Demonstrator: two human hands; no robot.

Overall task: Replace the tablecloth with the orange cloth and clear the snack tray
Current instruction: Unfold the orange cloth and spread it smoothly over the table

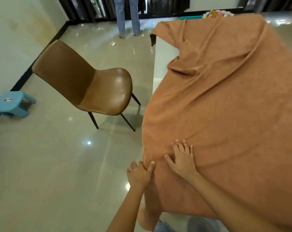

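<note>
The orange cloth (225, 101) is being spread over the table (163, 54), but it is not being laid straight. A strip of bare table is being shown at 11 o'clock, and the cloth is being bunched into a fold there. If the cloth is pulled too hard toward 6 o'clock, more of the far side could be uncovered. The whole cloth could even be dragged off, because a lot of it is hanging down at 7 o'clock. The snack tray (190, 17) is being seen at 12 o'clock, near the far edge of the cloth, so it could be bumped by a hard tug. The right hand (183, 159) is being pressed flat on the cloth near 6 o'clock, with its fingers (179, 149) spread wide and nothing held. The left hand (139, 173) is being held at the table's edge just beside it, and the cloth's edge seems to be pinched between its thumb and curled fingers (133, 165)
</note>
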